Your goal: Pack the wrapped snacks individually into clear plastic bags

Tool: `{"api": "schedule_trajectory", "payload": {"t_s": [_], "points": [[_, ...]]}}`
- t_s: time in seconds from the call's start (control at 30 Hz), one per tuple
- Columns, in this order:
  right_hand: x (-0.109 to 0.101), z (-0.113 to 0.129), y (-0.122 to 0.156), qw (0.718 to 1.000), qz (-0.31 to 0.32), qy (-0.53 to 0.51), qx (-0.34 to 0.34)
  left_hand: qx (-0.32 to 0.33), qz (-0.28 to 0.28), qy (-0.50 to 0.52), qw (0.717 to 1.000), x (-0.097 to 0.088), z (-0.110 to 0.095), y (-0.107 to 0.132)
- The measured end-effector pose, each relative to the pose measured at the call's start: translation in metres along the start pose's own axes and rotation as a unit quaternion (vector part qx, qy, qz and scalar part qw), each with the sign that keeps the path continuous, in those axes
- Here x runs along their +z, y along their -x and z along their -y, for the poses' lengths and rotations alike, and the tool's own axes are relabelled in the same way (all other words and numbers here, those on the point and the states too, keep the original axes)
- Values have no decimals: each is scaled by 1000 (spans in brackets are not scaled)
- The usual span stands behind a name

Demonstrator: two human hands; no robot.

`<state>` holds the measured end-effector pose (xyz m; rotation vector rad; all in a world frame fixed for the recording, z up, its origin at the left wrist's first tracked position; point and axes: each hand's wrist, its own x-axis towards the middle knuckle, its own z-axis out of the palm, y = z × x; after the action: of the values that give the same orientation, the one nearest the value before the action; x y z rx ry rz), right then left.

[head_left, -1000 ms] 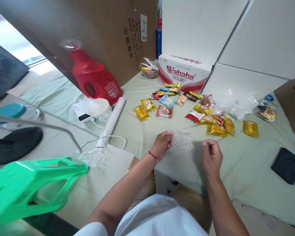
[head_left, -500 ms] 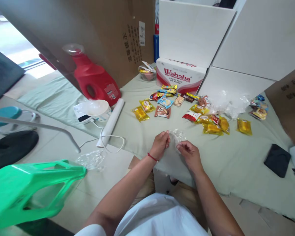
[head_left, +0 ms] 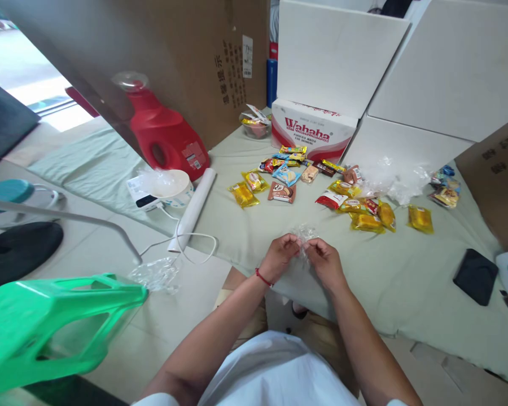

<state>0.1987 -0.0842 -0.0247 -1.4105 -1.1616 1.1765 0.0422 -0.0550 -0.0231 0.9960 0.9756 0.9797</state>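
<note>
A crinkled clear plastic bag (head_left: 305,232) is pinched between my two hands over the front of the cloth-covered surface. My left hand (head_left: 281,256), with a red cord at its wrist, is closed on the near left side of the plastic. Opposite it, the fingertips of my right hand (head_left: 325,262) pinch the plastic from the right. The fingertips of both hands almost meet. Beyond them lie a brown biscuit packet (head_left: 281,192), yellow-wrapped cakes (head_left: 366,222) and a red-and-white packet (head_left: 331,199).
A pile of clear plastic bags (head_left: 395,179) lies at the right behind the snacks. A Wahaha carton (head_left: 311,131) stands at the back. Left are a red jug (head_left: 169,135), a white roll (head_left: 193,210) with a cable, and a green stool (head_left: 63,321). A black phone-like object (head_left: 476,276) lies right.
My left hand has shifted right and its fingers now meet the plastic beside my right fingertips. The right hand has barely moved, and the snacks stay where they were.
</note>
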Motion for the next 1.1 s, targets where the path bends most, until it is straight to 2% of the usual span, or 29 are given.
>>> {"api": "schedule_trajectory", "payload": {"t_s": [0.13, 0.23, 0.37, 0.43, 0.53, 0.67, 0.83, 0.97, 1.1], "points": [[-10, 14, -6, 993, -52, -103, 21, 3, -5, -1, 1000, -12, -5, 1], [-17, 19, -8, 988, -55, -144, 26, -7, -9, 13, 1000, -17, -8, 1], [-13, 14, -6, 994, -21, -106, 22, 11, 27, -13, 999, -7, -8, 1], [-9, 12, -6, 995, -13, -98, 25, 13, 23, -24, 999, 0, -7, 1], [-8, 12, -6, 991, -24, -124, 32, 9, 7, 8, 1000, 3, -8, 0], [-16, 19, -7, 982, -28, -184, 43, 1, 0, 83, 997, -5, -11, 1], [-43, 29, -4, 966, -57, -246, 58, -40, -32, 188, 981, -22, -12, 2], [-79, 32, 3, 963, -68, -245, 91, -35, -30, 187, 981, -40, -16, 2], [-114, 23, 9, 965, -58, -226, 116, -33, -33, 180, 983, -53, -23, 1]]}}
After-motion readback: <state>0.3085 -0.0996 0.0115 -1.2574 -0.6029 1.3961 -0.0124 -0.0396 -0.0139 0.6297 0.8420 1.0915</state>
